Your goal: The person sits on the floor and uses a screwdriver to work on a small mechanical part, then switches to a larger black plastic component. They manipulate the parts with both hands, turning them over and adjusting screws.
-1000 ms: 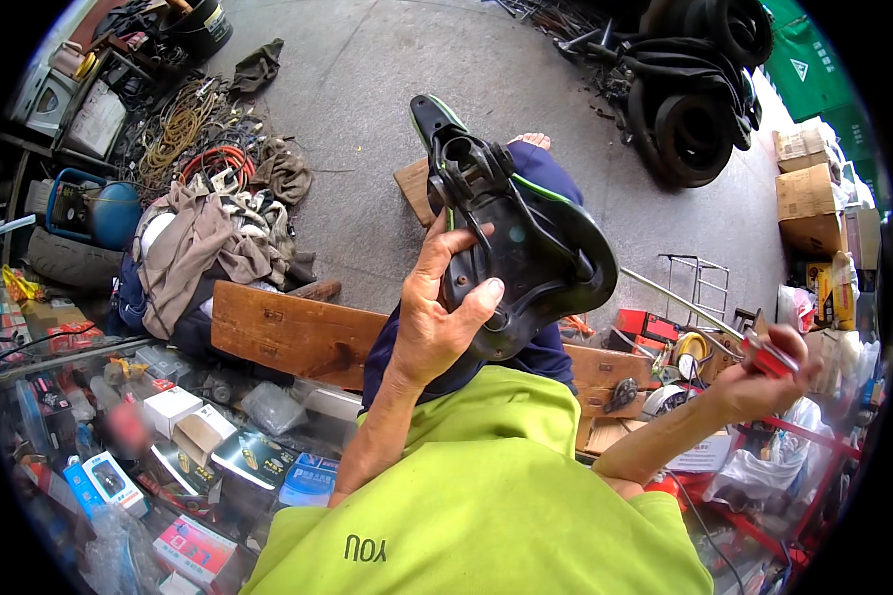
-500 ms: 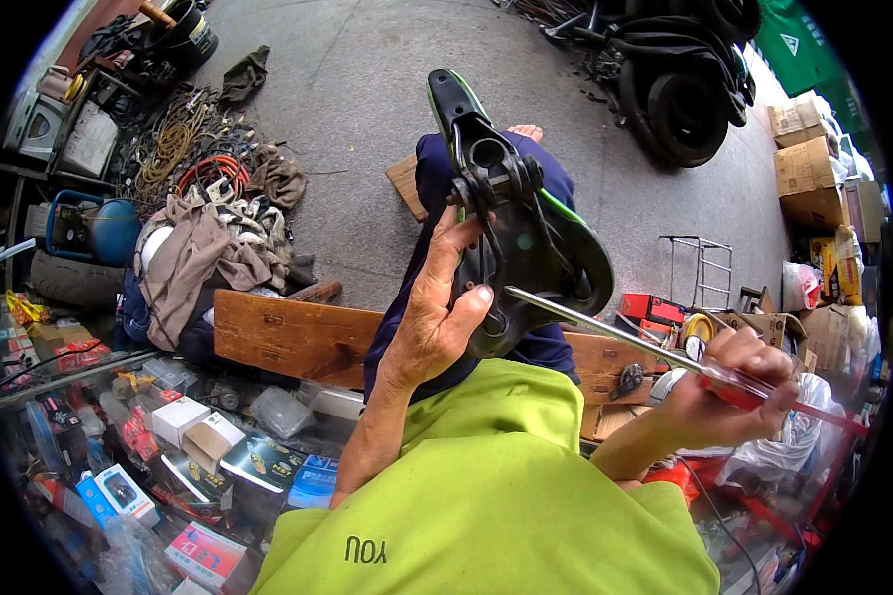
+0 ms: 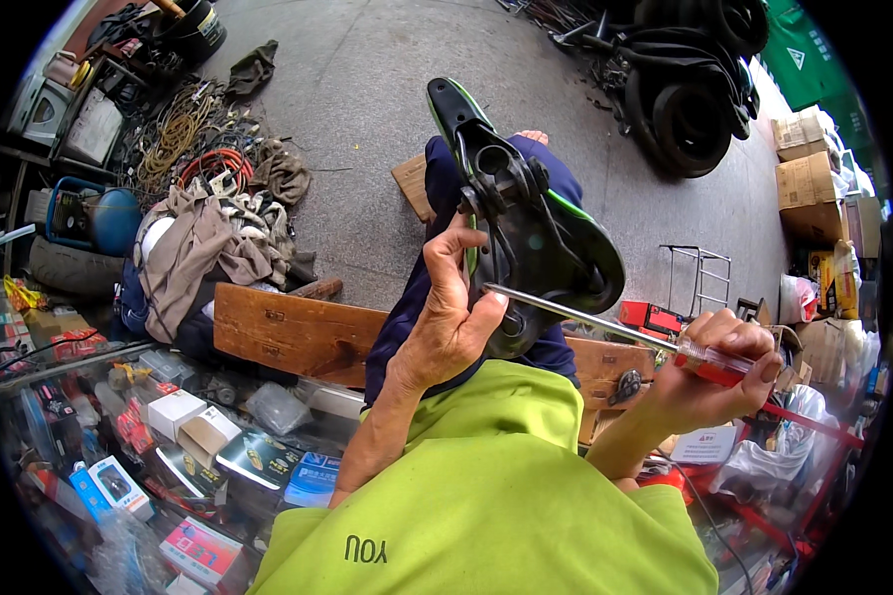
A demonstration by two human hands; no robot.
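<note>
A black bicycle saddle with green edging [image 3: 575,248] rests over my lap, its underside with the rails and clamp turned up and its narrow nose pointing away. My left hand [image 3: 446,312] grips it by the near left side, thumb on the underside and fingers around the edge. In my right hand [image 3: 729,362] is a screwdriver [image 3: 605,322] with a clear red handle and a long metal shaft. Its shaft slants leftward across the saddle, and the tip meets the underside right by my left thumb. Exactly what the tip touches is too small to tell.
A wooden bench [image 3: 298,332] runs beneath me. Behind it at left, a glass counter [image 3: 318,397] holds boxes and small parts. Clothes [image 3: 198,243] and coiled cables are heaped at left; tyres [image 3: 690,129] stack at far right. Cardboard boxes [image 3: 809,183] and a wire rack [image 3: 700,278] stand right.
My right hand has moved left with the screwdriver, bringing its tip from the middle of the underside to beside my left thumb. The saddle has shifted slightly right.
</note>
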